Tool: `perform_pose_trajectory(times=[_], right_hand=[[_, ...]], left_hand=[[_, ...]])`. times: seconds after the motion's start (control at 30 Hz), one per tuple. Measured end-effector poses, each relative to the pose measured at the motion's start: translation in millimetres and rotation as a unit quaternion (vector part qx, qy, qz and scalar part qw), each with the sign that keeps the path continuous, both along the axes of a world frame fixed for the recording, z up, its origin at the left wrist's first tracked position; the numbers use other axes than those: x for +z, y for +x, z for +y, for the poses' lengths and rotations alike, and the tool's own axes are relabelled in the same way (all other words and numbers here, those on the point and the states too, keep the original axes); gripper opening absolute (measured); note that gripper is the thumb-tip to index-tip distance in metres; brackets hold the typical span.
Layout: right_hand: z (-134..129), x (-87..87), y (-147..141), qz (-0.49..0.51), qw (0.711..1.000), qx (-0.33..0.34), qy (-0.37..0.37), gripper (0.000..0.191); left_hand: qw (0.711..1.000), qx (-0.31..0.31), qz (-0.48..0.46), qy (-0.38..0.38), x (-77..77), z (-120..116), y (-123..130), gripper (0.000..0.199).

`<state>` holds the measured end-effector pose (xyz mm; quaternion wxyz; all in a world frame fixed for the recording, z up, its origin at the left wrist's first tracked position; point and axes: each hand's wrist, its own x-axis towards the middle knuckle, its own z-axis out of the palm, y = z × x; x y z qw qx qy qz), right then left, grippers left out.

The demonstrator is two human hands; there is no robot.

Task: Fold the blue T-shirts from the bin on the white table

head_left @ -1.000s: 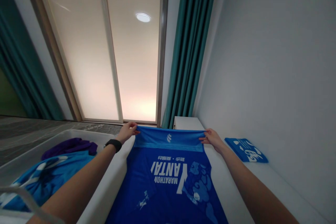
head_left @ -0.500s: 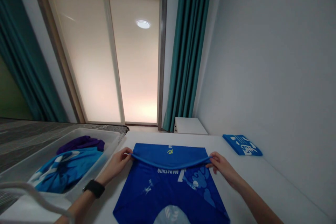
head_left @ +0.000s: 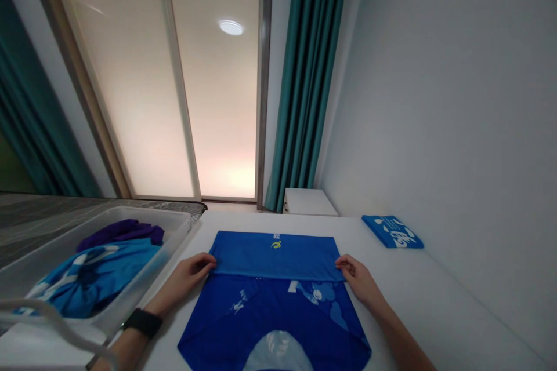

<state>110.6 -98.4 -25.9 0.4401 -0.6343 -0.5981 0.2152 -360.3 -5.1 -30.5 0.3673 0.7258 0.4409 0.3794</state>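
Note:
A blue printed shirt (head_left: pixel 274 301) lies on the white table (head_left: pixel 348 232), its far part folded over toward me as a lighter blue band with a small yellow mark. At the left end of the fold, my left hand (head_left: pixel 194 272) pinches the fabric edge; a black watch is on that wrist. My right hand (head_left: pixel 353 275) pinches the right end of the same fold, its fingers closed on the cloth. The folded band lies flat between both hands, and a pale rounded patch shows at the near part of the shirt.
A translucent bin (head_left: pixel 174 232) at the left holds a purple garment (head_left: pixel 119 234) and a crumpled blue one (head_left: pixel 98 275). A folded blue item (head_left: pixel 391 231) lies by the wall. A white cabinet (head_left: pixel 308 202) stands beyond. A pale curved tube (head_left: pixel 61 324) crosses the lower left.
Both hands have moved the fold's edge down toward me, covering the MARATHON lettering. The edge that sagged between them now lies straighter. The view has shifted slightly.

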Motion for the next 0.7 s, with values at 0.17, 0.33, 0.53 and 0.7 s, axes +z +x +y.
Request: perform_pose_trajectory(times=[0.17,0.33,0.53,0.7], right_hand=[[-2.6,0.0,1.9,-0.071,0.997,-0.019,0.017,0.023],[-5.1,1.2,-0.2,-0.116,0.993,0.005,0.017,0.022],[-6.2,2.9,-1.0,-0.169,0.985,0.011,0.028,0.024],[-6.3,3.7,-1.3,-0.178,0.983,0.023,0.021,0.023]], left_hand=[[1.0,0.017,-0.014,0.004,-0.3,2.0,-1.0,0.031],[1.0,-0.006,0.009,0.005,2.4,0.2,1.2,0.029],[0.999,-0.022,0.039,0.013,-3.8,3.6,-2.7,0.025],[0.998,-0.024,0.046,0.019,-1.6,3.5,-3.8,0.029]])
